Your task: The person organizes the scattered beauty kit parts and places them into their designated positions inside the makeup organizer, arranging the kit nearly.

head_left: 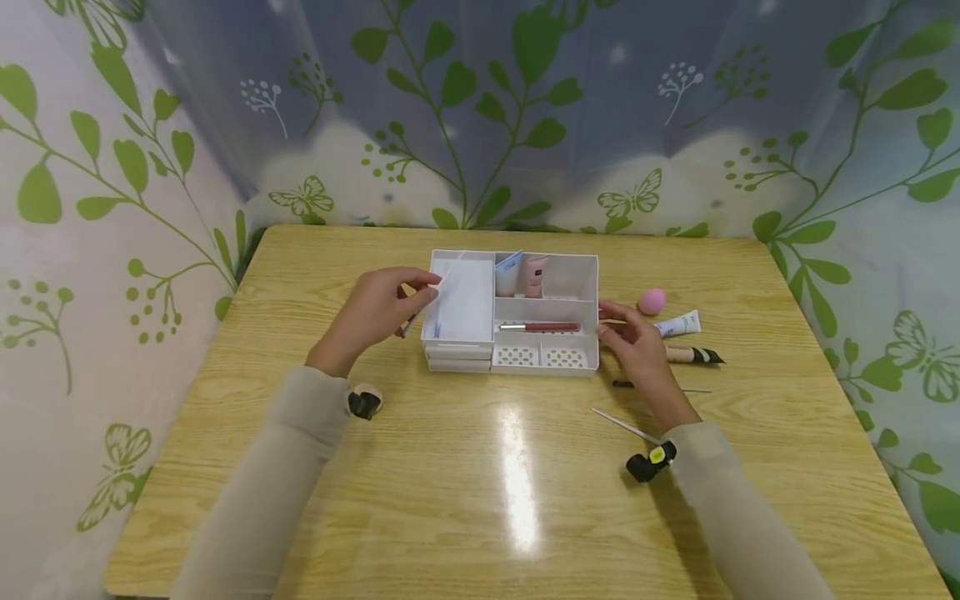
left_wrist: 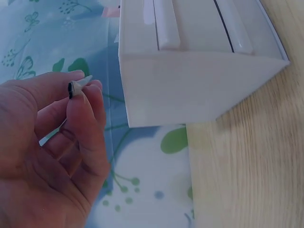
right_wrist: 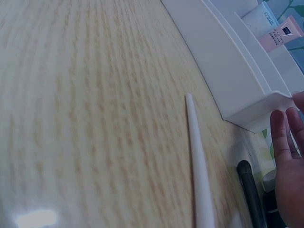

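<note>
A white compartment organizer (head_left: 592, 287) sits mid-table, holding a red lip gloss (head_left: 542, 327) in its middle slot and two pink and blue tubes (head_left: 525, 273) at the back. My left hand (head_left: 375, 312) hovers at the organizer's left side and pinches a thin pencil-like stick (left_wrist: 76, 87) between thumb and fingertips; the organizer's wall (left_wrist: 190, 90) is close by. My right hand (head_left: 637, 346) rests with relaxed fingers against the organizer's right front corner (right_wrist: 266, 102), holding nothing.
On the table right of the organizer lie a pink sponge (head_left: 651, 301), a white tube (head_left: 678, 324), a brush (head_left: 693, 356), a thin dark pencil (head_left: 660, 387) and a white stick (right_wrist: 199, 175). Leaf-patterned curtains surround the wooden table (head_left: 480, 500).
</note>
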The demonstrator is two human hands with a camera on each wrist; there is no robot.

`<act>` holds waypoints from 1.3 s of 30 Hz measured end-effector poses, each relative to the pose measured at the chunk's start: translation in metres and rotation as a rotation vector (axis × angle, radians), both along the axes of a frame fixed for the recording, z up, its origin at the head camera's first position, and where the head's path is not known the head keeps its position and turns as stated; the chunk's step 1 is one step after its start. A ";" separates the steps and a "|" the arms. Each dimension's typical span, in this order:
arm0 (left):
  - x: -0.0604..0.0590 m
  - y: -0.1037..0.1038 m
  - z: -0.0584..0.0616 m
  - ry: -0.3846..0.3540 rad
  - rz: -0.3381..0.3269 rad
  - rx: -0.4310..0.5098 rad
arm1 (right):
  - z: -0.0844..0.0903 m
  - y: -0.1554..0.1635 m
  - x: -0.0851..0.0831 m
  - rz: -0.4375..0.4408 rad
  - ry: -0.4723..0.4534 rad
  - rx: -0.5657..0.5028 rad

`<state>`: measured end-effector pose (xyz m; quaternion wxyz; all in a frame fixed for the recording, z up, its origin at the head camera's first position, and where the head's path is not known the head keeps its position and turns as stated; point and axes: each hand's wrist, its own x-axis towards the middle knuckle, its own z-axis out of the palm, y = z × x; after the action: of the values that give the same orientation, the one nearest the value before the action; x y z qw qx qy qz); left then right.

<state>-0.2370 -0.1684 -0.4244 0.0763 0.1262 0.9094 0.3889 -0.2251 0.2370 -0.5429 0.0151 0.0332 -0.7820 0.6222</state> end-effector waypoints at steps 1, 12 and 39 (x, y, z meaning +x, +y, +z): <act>-0.001 0.003 0.000 -0.002 -0.002 -0.008 | 0.000 0.000 0.000 0.001 0.002 0.004; -0.011 0.024 0.006 -0.024 -0.024 -0.102 | 0.000 0.001 0.000 -0.004 0.008 0.004; -0.020 0.039 -0.004 0.081 -0.010 -0.193 | -0.003 -0.001 0.000 0.005 0.000 -0.022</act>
<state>-0.2575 -0.1292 -0.4279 0.0533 0.1383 0.9444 0.2935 -0.2253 0.2364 -0.5455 0.0141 0.0350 -0.7750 0.6308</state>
